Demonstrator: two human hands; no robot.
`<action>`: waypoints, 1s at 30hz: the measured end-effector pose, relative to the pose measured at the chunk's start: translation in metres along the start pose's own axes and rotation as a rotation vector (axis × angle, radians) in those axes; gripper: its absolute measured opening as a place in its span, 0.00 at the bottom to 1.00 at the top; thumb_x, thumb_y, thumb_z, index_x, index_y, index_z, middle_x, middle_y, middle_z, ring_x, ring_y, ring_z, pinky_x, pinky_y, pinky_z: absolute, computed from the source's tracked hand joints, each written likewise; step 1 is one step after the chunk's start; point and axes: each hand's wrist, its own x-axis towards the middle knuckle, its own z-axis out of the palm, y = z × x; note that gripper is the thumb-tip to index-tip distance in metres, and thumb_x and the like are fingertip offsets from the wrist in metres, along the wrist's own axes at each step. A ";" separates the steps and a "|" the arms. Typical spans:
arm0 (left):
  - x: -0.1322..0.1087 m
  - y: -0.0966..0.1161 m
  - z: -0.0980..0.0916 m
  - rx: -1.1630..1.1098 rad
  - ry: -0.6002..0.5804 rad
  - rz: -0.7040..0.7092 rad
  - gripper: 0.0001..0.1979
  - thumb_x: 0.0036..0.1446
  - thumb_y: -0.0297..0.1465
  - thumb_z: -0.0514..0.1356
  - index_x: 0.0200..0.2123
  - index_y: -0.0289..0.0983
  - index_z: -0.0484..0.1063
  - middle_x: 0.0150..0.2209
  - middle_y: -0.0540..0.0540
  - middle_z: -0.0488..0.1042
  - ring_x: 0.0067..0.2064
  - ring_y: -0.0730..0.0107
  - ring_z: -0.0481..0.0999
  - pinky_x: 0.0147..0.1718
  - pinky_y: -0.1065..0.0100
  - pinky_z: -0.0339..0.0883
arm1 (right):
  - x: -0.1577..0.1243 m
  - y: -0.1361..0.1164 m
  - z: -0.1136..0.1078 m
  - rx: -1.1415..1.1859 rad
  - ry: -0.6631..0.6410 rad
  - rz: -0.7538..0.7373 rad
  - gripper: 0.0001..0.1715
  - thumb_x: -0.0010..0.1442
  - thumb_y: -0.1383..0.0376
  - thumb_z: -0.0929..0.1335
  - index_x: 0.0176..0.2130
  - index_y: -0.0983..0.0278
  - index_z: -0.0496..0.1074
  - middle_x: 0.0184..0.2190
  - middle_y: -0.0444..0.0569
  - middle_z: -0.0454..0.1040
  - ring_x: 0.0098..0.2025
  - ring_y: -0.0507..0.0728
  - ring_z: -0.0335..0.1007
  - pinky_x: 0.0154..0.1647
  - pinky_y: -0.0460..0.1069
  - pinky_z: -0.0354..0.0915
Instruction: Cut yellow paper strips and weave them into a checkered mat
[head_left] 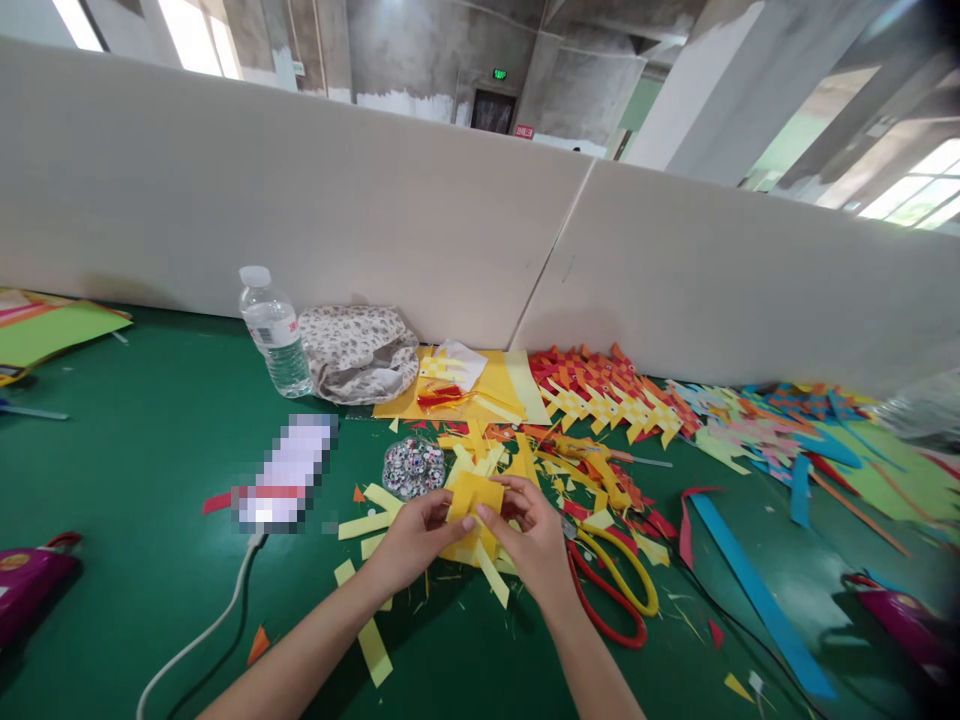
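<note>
My left hand (411,540) and my right hand (534,535) meet over the green table (150,440), both pinching a woven piece of yellow paper strips (474,497). Loose yellow strip ends stick out below and to the left of it. The fingers of both hands are closed on the piece's edges. Red-and-yellow-handled scissors (611,585) lie just right of my right wrist. A round clear box of googly eyes (413,466) sits just beyond my left hand.
A water bottle (274,330), a patterned cloth bag (358,350), and finished orange-yellow woven fish (607,390) line the back partition. Blue strips (757,590) and green paper lie right. A white cable (202,630) runs at the left, pink objects at both edges.
</note>
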 end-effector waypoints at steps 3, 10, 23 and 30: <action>0.001 0.001 -0.002 -0.041 0.050 0.014 0.12 0.47 0.38 0.61 0.31 0.35 0.70 0.29 0.48 0.70 0.31 0.70 0.68 0.29 0.72 0.61 | 0.000 0.001 0.000 0.012 -0.002 0.011 0.19 0.46 0.62 0.71 0.39 0.63 0.66 0.29 0.49 0.75 0.30 0.57 0.70 0.30 0.49 0.65; 0.003 0.002 -0.007 -0.113 0.102 -0.081 0.12 0.47 0.38 0.60 0.27 0.34 0.69 0.21 0.54 0.63 0.23 0.78 0.61 0.21 0.76 0.56 | 0.000 0.001 0.000 0.010 -0.024 0.025 0.18 0.46 0.63 0.71 0.38 0.62 0.65 0.29 0.48 0.75 0.29 0.56 0.69 0.30 0.47 0.64; 0.005 -0.006 -0.011 -0.002 0.140 0.025 0.11 0.42 0.34 0.65 0.29 0.34 0.72 0.29 0.47 0.74 0.31 0.69 0.72 0.32 0.69 0.66 | 0.000 0.001 -0.001 0.010 0.006 0.023 0.20 0.46 0.63 0.71 0.39 0.63 0.64 0.29 0.48 0.75 0.29 0.57 0.69 0.30 0.49 0.64; 0.003 -0.008 -0.008 0.010 0.005 -0.023 0.09 0.43 0.33 0.64 0.28 0.34 0.72 0.28 0.47 0.75 0.31 0.69 0.73 0.31 0.69 0.66 | -0.002 0.000 0.000 0.010 -0.096 0.076 0.29 0.44 0.62 0.72 0.46 0.60 0.62 0.29 0.45 0.75 0.29 0.57 0.72 0.27 0.49 0.66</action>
